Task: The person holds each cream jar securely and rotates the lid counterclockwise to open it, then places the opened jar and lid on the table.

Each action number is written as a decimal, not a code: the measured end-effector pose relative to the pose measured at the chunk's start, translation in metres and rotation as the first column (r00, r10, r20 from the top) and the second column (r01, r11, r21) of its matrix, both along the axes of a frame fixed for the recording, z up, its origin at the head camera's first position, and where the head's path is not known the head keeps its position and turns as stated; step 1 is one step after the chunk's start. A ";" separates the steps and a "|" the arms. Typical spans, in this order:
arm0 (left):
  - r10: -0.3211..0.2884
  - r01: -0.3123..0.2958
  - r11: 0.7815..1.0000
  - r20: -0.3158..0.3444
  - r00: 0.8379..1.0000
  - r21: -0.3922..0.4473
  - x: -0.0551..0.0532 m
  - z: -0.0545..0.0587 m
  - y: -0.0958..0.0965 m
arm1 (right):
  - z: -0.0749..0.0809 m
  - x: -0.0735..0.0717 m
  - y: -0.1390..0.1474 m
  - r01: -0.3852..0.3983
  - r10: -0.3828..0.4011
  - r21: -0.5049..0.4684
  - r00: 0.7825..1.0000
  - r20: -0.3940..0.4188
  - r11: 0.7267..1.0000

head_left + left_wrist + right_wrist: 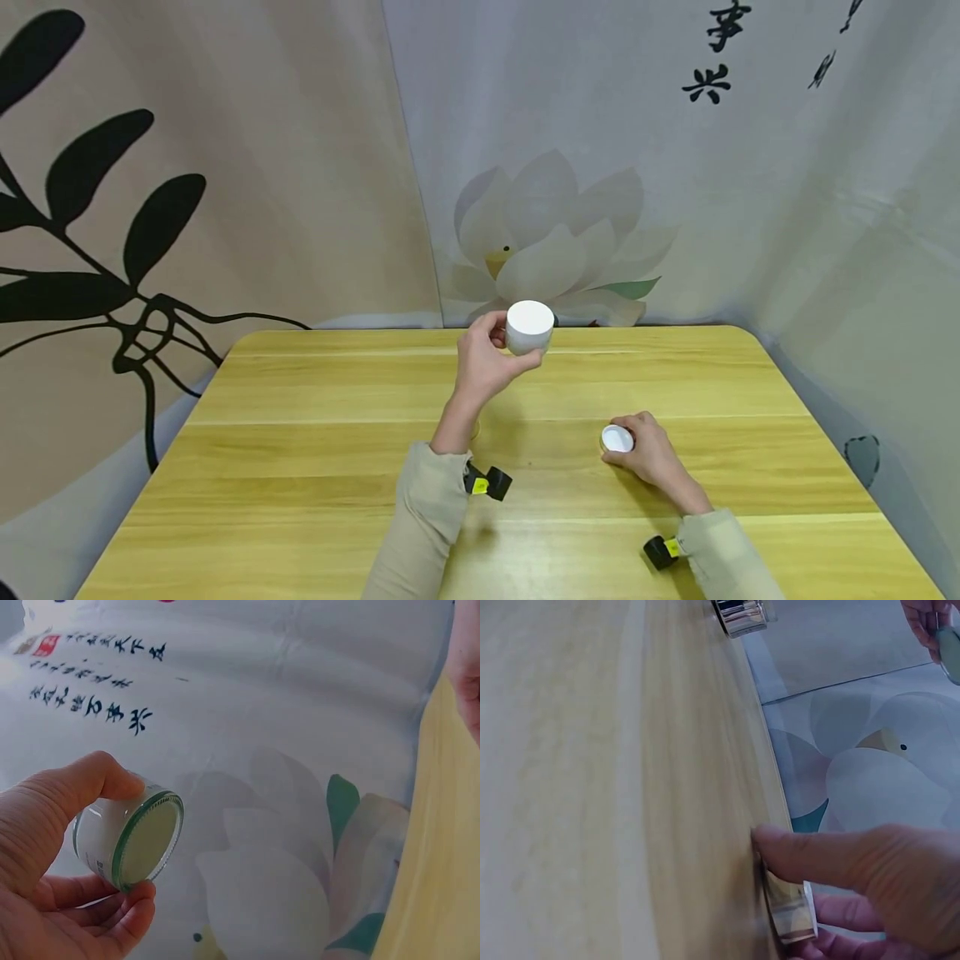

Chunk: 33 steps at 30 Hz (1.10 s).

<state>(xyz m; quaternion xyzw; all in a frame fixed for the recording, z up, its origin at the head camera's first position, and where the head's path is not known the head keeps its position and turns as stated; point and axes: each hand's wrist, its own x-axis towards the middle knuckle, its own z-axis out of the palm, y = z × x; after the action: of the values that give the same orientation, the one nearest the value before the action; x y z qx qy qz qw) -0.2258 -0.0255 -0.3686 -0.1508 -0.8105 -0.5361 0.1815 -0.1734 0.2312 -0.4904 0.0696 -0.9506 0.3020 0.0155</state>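
Note:
My left hand (487, 354) grips a small white cosmetic jar (529, 327) above the far edge of the table. In the left wrist view the thumb lies on one side of the jar (124, 829) and the fingers on the other, and its clear, green-tinted glass end faces right. On the right, my right hand (651, 450) pinches a small round lid (617, 438) by its sides, its white inside turned up. The right wrist view shows this lid's shiny metallic side wall (791, 911) between thumb and fingers, close over the tabletop.
A shiny metallic cap (740, 616) stands on the wooden table (315, 500); in the head view it is mostly hidden behind the left wrist. Behind the table hangs a printed cloth (300, 167) with leaves, a lotus and writing. Both wrists carry black cameras.

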 end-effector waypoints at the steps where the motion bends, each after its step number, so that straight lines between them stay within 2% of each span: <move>1: 0.001 -0.001 1.000 0.004 1.000 0.000 0.000 0.000 0.000 | 0.000 0.000 0.000 -0.007 0.007 0.005 1.000 -0.001 1.000; 5: 0.002 -0.002 1.000 0.019 1.000 -0.001 0.002 0.000 -0.001 | 0.002 0.001 0.000 -0.036 0.036 0.019 0.999 0.000 0.999; 9: 0.001 -0.001 1.000 0.034 0.999 0.004 0.003 0.001 -0.001 | 0.007 0.001 -0.001 -0.032 0.032 0.002 0.999 -0.012 0.999; 15: -0.010 0.010 1.000 0.044 0.999 0.010 0.004 0.001 -0.001 | 0.022 -0.004 -0.008 -0.035 0.024 -0.086 0.993 -0.117 0.996; 20: -0.017 0.017 1.000 0.036 0.999 0.008 0.004 0.000 0.000 | 0.037 -0.011 -0.019 -0.072 0.040 -0.132 0.973 -0.227 0.989; 27: -0.016 0.016 1.000 0.039 0.999 -0.007 0.005 -0.002 -0.001 | 0.056 -0.016 -0.034 -0.110 0.036 -0.214 0.945 -0.324 0.971; 33: -0.019 0.019 1.000 0.043 0.999 -0.005 0.005 -0.001 -0.002 | 0.076 -0.019 -0.051 -0.151 0.013 -0.291 0.904 -0.427 0.945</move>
<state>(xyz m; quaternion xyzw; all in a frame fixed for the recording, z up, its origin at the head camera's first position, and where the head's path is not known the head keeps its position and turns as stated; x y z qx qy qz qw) -0.2203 -0.0271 -0.3697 -0.1474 -0.8141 -0.5388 0.1585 -0.1929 0.1802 -0.4140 0.1698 -0.8602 0.4291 0.2171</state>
